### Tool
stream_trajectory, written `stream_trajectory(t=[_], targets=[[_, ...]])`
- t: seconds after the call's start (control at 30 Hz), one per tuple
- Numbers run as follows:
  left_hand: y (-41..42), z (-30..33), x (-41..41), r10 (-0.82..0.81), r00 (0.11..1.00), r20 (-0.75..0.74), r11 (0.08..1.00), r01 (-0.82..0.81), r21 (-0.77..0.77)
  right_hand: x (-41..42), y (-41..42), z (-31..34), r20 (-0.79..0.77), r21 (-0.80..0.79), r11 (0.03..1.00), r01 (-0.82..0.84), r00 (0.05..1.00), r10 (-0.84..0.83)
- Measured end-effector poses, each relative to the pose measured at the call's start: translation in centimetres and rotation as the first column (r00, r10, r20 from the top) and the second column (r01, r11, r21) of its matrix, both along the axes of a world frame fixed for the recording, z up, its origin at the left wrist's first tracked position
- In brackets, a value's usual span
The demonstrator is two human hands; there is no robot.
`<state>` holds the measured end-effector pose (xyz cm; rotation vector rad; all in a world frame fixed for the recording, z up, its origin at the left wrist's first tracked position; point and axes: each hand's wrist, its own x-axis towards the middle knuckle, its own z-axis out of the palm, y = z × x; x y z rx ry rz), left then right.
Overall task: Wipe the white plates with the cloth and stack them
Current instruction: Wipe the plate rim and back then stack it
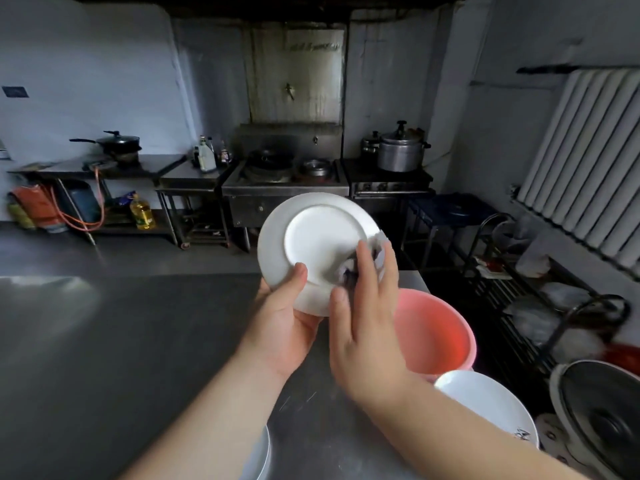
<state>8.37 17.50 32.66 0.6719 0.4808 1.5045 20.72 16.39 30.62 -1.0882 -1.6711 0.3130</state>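
Near edge, left: rim of white plates (261,455) showed under the left forearm at the bottom of the frame; count could not be told.
Near edge, right: another white plate (491,400) lay flat beside the right forearm, a dark mark near its rim.
Steel counter (121,341): bare grey metal, glare at left.
Left hand (280,320): gripped the lower rim of the held plate (318,237), thumb on the face turned to the camera, fingers hidden behind.
Right hand (367,320): fingers straight, pressing the cloth (375,252) flat onto the plate's lower right; no curl round it seen.
Held plate: tilted up off the counter, its foot ring facing the camera, so likely the underside.
Key relation: cloth sat at the right edge; unwiped face lay up and left of it, across from the left thumb. Right hand was the one placed to sweep; left only steadied.
Judgement: wiping under way, stacking not yet due; the stack under the left forearm looked the likelier spot.
Pink basin (436,334): just behind the right hand.
Far: stove (284,181), pressure cooker (401,150), wire rack (540,306) at right.
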Motion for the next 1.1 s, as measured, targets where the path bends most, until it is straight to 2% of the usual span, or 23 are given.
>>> stream_trajectory(t=[0.07,0.17,0.23,0.37,0.57,0.73,0.83,0.9,1.0,1.07,1.1], targets=[[-0.1,-0.3,0.7,-0.019,1.0,0.004,1.0,0.019,-0.022,-1.1,-1.3,-2.1,0.013,0.053,0.998,-0.03,0.999,0.029],[-0.1,0.1,0.3,-0.08,0.996,-0.027,0.996,0.079,-0.034,0.0,0.7,-1.3,-0.161,-0.055,0.998,-0.021,0.987,0.012],[0.2,0.6,-0.8,-0.093,0.995,-0.037,0.995,0.092,-0.029,2.0,3.2,0.9,-0.196,-0.107,0.994,-0.003,0.981,-0.018],[0.7,0.2,-2.2,-0.074,0.996,-0.045,0.997,0.073,-0.019,4.1,4.6,2.3,-0.076,-0.074,0.995,-0.066,0.995,0.06],[0.6,-1.3,-0.6,-0.009,1.0,0.015,1.0,0.01,-0.009,0.3,-1.6,-3.5,0.155,-0.026,0.996,-0.085,0.984,0.088],[0.7,-0.5,0.2,-0.054,0.998,0.014,0.998,0.053,0.019,1.5,1.4,0.9,-0.027,-0.145,0.989,0.005,1.0,-0.009],[0.6,-0.7,1.3,-0.056,0.997,0.052,0.997,0.059,-0.053,-0.4,-0.8,-1.2,0.089,-0.046,0.999,0.017,0.996,-0.013],[0.4,-1.2,1.5,-0.073,0.996,0.052,0.995,0.077,-0.07,-0.9,-1.8,-3.0,0.121,-0.045,0.999,-0.021,0.992,0.026],[0.2,-1.0,1.1,-0.133,0.991,0.005,0.99,0.133,-0.052,0.4,0.8,-2.1,-0.032,-0.11,0.994,-0.001,0.999,-0.003],[0.3,-0.7,0.4,-0.152,0.988,0.023,0.987,0.153,-0.055,2.0,3.1,-0.4,-0.149,-0.159,0.987,-0.012,0.989,-0.012],[0.5,-0.5,-0.1,-0.151,0.988,0.039,0.986,0.153,-0.059,2.7,3.9,0.2,-0.158,-0.161,0.987,-0.026,0.987,0.0]])
